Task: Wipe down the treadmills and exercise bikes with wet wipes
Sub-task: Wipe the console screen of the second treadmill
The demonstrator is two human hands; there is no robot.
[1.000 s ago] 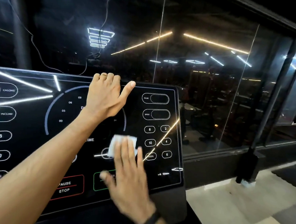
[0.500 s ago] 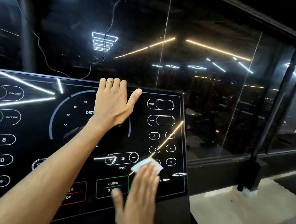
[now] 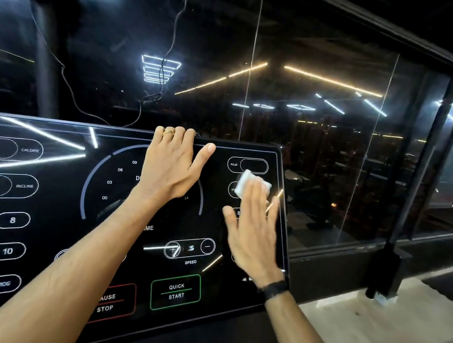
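Wet wipe (image 3: 246,184) lies under right hand's (image 3: 253,232) flat fingertips.

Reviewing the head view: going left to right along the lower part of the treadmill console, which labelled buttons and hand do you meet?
PROG button → PAUSE STOP button → QUICK START button → right hand, flat on the console, its fingers pressing a white wipe.

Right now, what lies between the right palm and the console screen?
In the head view, a folded white wet wipe lies under the right hand's straight fingers, pressed against the treadmill console near the PULSE window.
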